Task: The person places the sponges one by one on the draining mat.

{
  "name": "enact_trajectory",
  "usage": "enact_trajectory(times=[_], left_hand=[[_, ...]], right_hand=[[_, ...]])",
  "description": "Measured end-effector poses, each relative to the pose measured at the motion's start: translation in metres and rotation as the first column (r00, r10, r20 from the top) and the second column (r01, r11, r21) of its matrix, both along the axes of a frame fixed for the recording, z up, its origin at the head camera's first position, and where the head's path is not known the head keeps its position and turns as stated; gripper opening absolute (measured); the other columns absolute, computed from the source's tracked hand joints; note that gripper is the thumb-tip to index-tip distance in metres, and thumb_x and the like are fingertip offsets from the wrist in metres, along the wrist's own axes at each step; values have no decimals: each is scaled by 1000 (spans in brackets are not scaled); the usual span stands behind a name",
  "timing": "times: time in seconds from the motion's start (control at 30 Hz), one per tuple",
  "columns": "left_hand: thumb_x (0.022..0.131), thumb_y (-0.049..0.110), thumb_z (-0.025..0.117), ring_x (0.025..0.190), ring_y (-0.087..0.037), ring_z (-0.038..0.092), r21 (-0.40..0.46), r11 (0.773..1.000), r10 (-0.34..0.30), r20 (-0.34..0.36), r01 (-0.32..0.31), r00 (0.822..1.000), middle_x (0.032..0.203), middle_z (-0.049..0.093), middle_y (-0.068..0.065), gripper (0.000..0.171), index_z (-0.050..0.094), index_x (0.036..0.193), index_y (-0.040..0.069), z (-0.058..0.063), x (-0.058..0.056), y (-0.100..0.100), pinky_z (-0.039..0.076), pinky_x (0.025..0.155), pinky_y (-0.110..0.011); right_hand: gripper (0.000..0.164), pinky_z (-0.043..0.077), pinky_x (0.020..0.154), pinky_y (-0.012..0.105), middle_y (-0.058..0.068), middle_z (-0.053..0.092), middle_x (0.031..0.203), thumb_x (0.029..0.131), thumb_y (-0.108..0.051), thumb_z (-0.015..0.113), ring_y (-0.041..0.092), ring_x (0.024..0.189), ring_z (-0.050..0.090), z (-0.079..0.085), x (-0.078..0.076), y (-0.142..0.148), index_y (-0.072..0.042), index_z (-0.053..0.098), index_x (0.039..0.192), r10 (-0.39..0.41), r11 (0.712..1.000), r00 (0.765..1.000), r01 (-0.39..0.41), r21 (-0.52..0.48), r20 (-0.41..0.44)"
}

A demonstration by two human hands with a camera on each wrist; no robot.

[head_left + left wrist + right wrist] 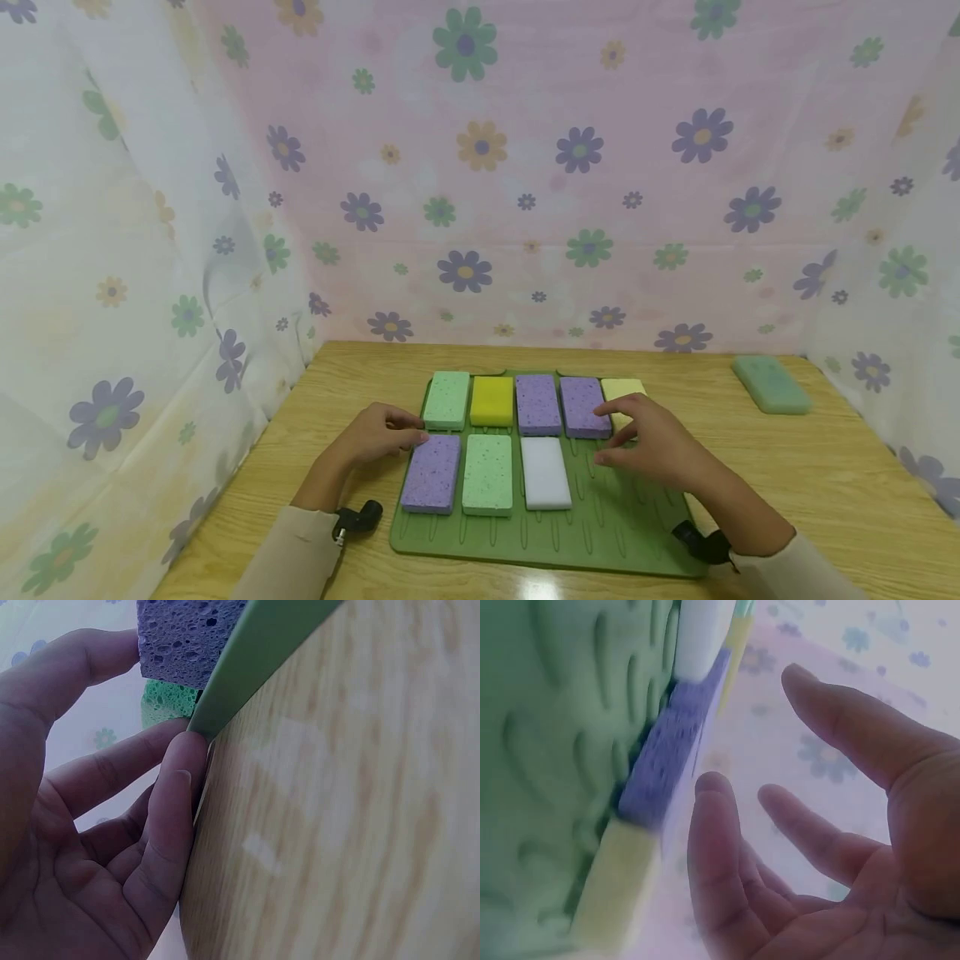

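Note:
A green ridged mat [525,550] carries two rows of sponges. The front row has a purple sponge [431,475], a light green sponge [487,475] and a white sponge [546,473]. My left hand [378,435] is at the mat's left edge, its thumb at the front purple sponge's side and its fingers loosely bent beside the mat rim [262,645]. My right hand [656,442] hovers over the mat's right part, thumb and fingers spread, nothing between them. It is nearest the right purple sponge [581,404] and partly hides the pale yellow sponge [624,387] in the head view.
The back row also holds a light green sponge [447,400], a yellow sponge [492,402] and another purple sponge [537,405]. A blue-green sponge [771,385] lies on the wooden table [787,467] at the back right. Flowered cloth [525,167] encloses the back and sides.

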State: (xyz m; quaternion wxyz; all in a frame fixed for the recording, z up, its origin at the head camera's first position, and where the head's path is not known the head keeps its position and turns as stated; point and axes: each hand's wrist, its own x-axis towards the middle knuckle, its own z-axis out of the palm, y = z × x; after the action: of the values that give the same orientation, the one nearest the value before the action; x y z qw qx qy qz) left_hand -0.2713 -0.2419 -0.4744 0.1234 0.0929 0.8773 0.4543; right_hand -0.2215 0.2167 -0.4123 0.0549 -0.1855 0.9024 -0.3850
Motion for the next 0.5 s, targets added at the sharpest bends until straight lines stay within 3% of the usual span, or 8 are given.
enact_trajectory(times=[0.5], left_hand=[[88, 45, 80, 93, -19, 73, -4, 1000, -1, -4, 1, 1000, 113, 76, -4, 43, 78, 119, 15, -3, -1, -2, 62, 80, -36]], right_hand=[[67, 61, 76, 46, 25, 49, 150, 90, -47, 79, 44, 120, 64, 2, -28, 60, -9, 60, 143, -191, 978, 979, 196, 68, -71]])
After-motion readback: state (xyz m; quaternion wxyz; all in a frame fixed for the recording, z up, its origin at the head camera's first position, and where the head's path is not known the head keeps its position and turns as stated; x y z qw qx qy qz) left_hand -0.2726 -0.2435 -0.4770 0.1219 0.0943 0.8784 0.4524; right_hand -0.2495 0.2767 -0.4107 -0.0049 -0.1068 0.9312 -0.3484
